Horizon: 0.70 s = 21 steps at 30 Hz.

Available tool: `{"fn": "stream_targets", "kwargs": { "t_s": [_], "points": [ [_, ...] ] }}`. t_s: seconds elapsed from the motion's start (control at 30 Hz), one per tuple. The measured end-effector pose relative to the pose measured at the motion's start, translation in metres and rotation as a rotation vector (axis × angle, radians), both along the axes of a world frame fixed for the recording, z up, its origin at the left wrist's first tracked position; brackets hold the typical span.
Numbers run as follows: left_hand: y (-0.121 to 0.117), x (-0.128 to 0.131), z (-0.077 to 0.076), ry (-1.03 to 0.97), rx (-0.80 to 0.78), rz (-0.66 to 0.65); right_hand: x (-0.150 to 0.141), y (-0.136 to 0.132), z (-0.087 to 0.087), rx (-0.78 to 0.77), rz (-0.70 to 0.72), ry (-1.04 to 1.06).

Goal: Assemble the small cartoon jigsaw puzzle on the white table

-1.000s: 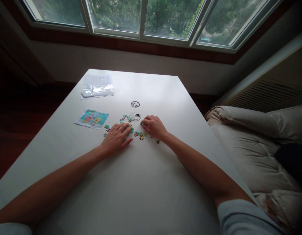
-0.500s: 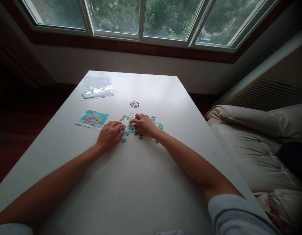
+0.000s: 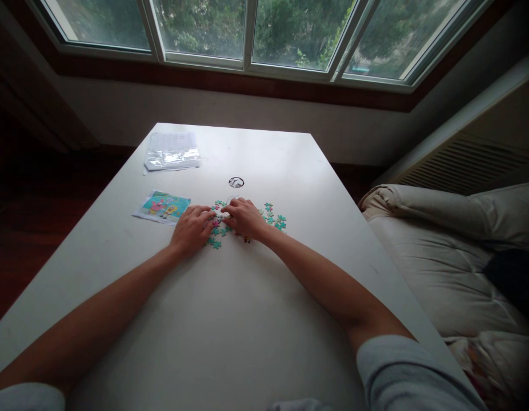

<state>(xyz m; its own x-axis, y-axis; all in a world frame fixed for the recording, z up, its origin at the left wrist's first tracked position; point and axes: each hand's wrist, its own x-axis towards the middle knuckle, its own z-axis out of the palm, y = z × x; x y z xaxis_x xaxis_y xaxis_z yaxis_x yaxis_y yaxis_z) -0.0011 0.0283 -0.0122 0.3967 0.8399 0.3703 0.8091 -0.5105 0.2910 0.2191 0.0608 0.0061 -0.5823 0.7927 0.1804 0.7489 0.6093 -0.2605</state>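
Note:
Small teal jigsaw puzzle pieces (image 3: 280,221), some with pink or yellow, lie loose around both hands. My left hand (image 3: 193,229) rests at the left side of the pile, its fingers curled and pinched on a puzzle piece at the fingertips. From the right, my right hand (image 3: 244,218) reaches over the middle of the pile, thumb and fingers closed together on a piece, close to the left fingertips. The held pieces are mostly hidden by the fingers. Just beyond the right hand, a clear round object (image 3: 233,200) is partly covered.
Left of the hands lies a cartoon picture sheet (image 3: 165,206). A clear plastic bag with papers (image 3: 172,152) is at the table's far left corner. A round dark-rimmed disc (image 3: 236,182) sits beyond the pieces. The white table (image 3: 230,319) stands beside a pale couch (image 3: 436,268).
My right hand has shifted left, toward my left hand, uncovering pieces on the right. My left hand has moved slightly up and left. More pieces now show below its fingers.

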Motion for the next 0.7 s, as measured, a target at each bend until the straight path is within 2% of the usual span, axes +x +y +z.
{"fn": "stream_targets", "kwargs": {
  "t_s": [0.4, 0.6, 0.7],
  "points": [
    [0.017, -0.022, 0.01, -0.058, -0.006, 0.121, -0.016, -0.001, 0.002, -0.027, -0.125, 0.001],
    [0.023, -0.034, 0.013, -0.029, -0.031, 0.109, -0.015, 0.0, -0.003, 0.008, -0.178, 0.011],
    [0.028, -0.04, 0.012, -0.044, -0.05, 0.124, -0.013, -0.001, -0.004, 0.018, -0.153, 0.039]
  ]
}}
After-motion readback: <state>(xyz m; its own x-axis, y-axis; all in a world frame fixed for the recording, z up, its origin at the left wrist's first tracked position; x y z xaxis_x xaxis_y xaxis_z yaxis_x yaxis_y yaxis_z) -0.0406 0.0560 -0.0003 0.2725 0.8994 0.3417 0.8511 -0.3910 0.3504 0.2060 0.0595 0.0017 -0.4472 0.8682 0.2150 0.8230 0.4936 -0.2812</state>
